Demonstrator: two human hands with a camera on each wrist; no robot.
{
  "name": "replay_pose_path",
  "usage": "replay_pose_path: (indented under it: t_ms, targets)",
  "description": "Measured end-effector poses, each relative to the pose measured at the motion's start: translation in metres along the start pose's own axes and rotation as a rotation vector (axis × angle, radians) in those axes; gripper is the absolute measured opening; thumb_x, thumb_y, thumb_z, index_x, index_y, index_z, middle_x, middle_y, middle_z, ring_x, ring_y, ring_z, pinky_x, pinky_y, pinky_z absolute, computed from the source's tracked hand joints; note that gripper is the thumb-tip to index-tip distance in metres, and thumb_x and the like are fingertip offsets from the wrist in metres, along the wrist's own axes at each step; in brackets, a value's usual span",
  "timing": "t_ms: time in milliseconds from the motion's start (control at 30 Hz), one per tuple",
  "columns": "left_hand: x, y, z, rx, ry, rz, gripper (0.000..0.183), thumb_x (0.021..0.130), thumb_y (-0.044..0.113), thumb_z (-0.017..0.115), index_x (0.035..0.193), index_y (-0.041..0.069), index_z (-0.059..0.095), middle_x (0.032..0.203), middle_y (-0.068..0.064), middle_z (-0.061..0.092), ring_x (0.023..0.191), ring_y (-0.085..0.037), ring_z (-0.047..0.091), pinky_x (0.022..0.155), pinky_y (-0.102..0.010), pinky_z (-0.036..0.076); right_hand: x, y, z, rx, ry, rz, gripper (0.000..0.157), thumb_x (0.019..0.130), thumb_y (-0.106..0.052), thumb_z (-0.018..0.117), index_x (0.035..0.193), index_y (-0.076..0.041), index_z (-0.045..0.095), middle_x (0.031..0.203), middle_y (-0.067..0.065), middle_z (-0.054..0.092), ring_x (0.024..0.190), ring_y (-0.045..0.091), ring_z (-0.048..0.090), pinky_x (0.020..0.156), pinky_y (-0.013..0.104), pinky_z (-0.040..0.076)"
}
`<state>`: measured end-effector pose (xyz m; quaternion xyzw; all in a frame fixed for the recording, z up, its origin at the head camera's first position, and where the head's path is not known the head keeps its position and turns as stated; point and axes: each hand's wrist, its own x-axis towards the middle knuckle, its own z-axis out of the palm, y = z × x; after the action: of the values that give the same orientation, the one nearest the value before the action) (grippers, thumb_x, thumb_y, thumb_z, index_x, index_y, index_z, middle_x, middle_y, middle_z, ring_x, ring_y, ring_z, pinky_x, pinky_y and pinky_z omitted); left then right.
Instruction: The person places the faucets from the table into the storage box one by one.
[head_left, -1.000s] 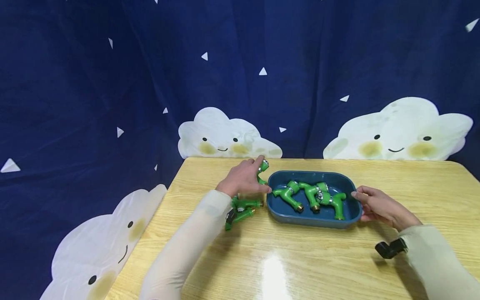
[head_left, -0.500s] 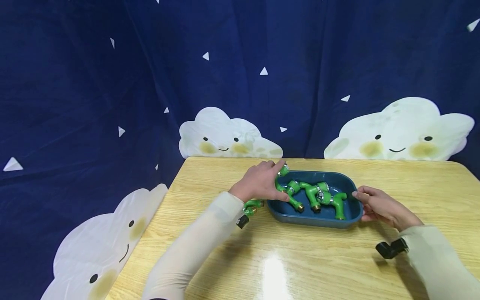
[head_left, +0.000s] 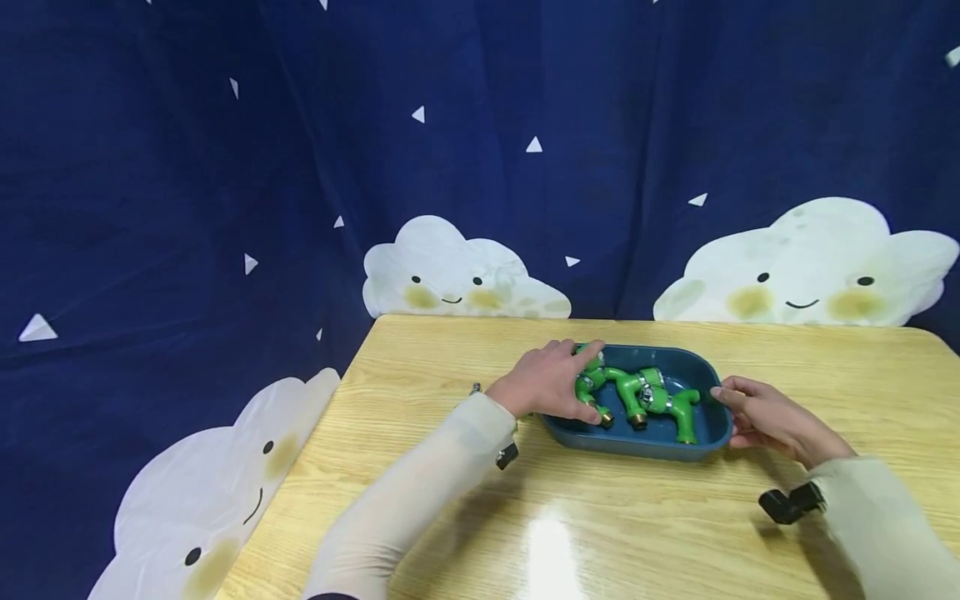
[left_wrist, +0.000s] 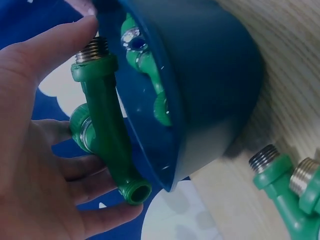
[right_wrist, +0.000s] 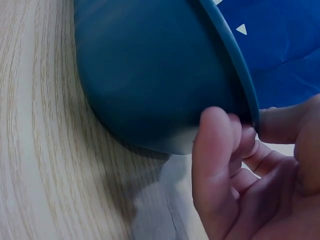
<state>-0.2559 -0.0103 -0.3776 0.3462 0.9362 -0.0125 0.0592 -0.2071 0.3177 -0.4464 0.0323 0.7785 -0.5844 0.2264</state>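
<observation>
My left hand (head_left: 547, 383) holds a green tap (left_wrist: 104, 110) over the left end of a dark blue plastic bin (head_left: 637, 446). In the left wrist view the thumb presses the tap's threaded metal end, and the fingers curl behind its body. Inside the bin lie several green taps (head_left: 681, 410) with brass-coloured ends, partly hidden by the left hand. At the bin's right end, my right hand (head_left: 772, 421) pinches the rim, thumb inside and fingers against the outer wall (right_wrist: 160, 75).
More green taps (left_wrist: 282, 192) lie on the wooden table (head_left: 637, 517) left of the bin, mostly hidden by the left forearm in the head view. A dark blue curtain (head_left: 465, 150) with white clouds hangs behind the table. Black wrist devices (head_left: 791, 502) sit at both cuffs.
The left hand has carried the green tap rightward from beside the bin to over its left end. The right hand keeps its hold on the rim; the view has shifted slightly.
</observation>
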Motion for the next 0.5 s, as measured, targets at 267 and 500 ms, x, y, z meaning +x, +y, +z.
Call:
replay_pose_path:
  t_ms: [267,500]
  targets:
    - [0.005,0.005,0.007,-0.007,-0.08,-0.001,0.102,0.08,0.066,0.07,0.159,0.032,0.016,0.154,-0.006,0.043,0.14,-0.024,0.045,0.101,-0.043,0.051,-0.002,-0.003,0.002,-0.003,0.008,0.008,0.024,0.107,-0.035,0.042,0.097,-0.013,0.047,0.072,-0.004,0.059,0.063,0.009,0.064,0.06,0.028,0.059]
    - [0.012,0.01,0.006,0.014,-0.11,-0.011,0.104,0.079,0.066,0.071,0.159,0.03,0.017,0.151,-0.006,0.045,0.135,-0.024,0.049,0.101,-0.041,0.051,-0.001,-0.003,0.002,-0.013,0.013,0.011,0.025,0.107,-0.035,0.042,0.097,-0.013,0.047,0.072,-0.004,0.061,0.063,0.009,0.065,0.06,0.028,0.059]
